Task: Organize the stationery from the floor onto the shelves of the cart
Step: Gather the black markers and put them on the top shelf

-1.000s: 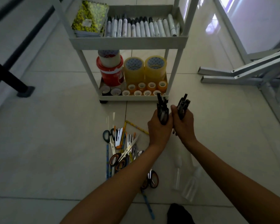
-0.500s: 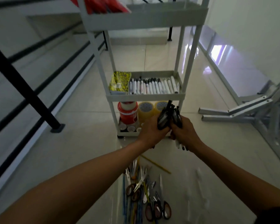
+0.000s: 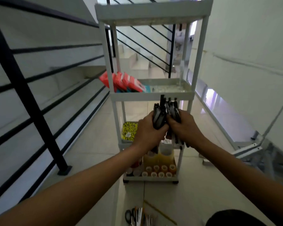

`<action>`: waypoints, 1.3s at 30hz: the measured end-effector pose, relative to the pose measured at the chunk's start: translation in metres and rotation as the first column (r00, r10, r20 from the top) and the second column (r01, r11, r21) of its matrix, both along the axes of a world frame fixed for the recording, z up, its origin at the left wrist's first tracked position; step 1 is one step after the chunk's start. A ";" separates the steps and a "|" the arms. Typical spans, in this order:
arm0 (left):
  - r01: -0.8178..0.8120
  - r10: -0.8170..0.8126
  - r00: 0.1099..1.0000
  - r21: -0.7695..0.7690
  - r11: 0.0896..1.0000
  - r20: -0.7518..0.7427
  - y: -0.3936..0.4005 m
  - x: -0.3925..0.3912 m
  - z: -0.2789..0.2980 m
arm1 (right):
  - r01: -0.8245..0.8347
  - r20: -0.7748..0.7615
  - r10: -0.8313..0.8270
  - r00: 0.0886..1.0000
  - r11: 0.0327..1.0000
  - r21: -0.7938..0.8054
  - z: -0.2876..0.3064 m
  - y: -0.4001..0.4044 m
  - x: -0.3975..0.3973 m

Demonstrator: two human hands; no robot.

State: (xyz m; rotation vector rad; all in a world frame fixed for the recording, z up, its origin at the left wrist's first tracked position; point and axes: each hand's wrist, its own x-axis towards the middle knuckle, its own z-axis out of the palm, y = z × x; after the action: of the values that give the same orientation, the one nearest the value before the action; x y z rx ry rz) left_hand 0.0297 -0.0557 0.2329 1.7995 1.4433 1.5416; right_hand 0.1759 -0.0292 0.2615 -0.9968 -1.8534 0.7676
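Risen from floor level, both hands, left hand [image 3: 149, 130] and right hand [image 3: 184, 128], clench upright pens [image 3: 166, 111] just below the half-bare shelf [image 3: 168, 88].

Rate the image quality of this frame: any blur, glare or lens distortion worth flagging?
Head view: dim overall, with soft motion blur on the black stair railing and the red packets; wide-angle bending shows in the white plastic cart; window glare on the glossy floor tiles; both hands stay fairly sharp.
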 end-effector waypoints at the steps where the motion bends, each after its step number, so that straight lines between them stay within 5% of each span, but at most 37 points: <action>1: -0.006 0.006 1.000 0.031 0.999 -0.003 -0.001 -0.002 0.019 | 0.014 -0.005 -0.014 1.000 0.999 0.032 0.018 0.000 -0.002; 6: -0.009 -0.001 0.990 0.068 0.998 0.139 0.018 -0.006 0.112 | 0.010 -0.086 -0.014 0.996 0.999 -0.048 0.109 0.029 -0.016; 9: -0.058 0.092 0.963 -0.142 0.988 0.252 0.051 -0.011 0.148 | -0.026 -0.072 0.006 0.997 0.960 -0.279 0.152 0.061 -0.026; 13: 0.097 0.135 0.856 -0.411 0.906 0.499 0.091 -0.020 0.170 | -0.014 -0.043 -0.007 0.999 0.879 -0.476 0.166 0.099 -0.039; 19: -0.047 0.272 0.816 -0.410 0.911 0.510 0.142 -0.022 0.177 | 0.071 -0.106 -0.140 0.984 0.869 -0.489 0.161 0.138 -0.051; 24: -0.266 0.400 0.872 -0.412 0.872 0.282 0.163 -0.015 0.164 | 0.153 0.025 -0.163 0.986 0.847 -0.510 0.142 0.155 -0.057; 29: -0.203 0.248 0.969 -0.572 0.794 0.001 0.175 -0.013 0.146 | 0.223 0.253 -0.109 0.961 0.849 -0.479 0.131 0.160 -0.057; 36: -0.191 0.161 0.981 -0.611 0.768 -0.105 0.175 -0.013 0.155 | 0.220 0.373 -0.079 0.925 0.910 -0.352 0.130 0.163 -0.058; 39: -0.294 0.155 0.946 -0.553 0.780 -0.284 0.176 -0.018 0.162 | 0.245 0.444 -0.072 0.893 0.906 -0.345 0.133 0.166 -0.058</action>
State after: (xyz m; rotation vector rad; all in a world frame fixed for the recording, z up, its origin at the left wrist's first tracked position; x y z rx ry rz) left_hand 0.0118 0.1198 0.3953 1.4758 2.0328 0.8283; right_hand 0.1179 0.1365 0.3945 -1.6695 -1.9795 0.8945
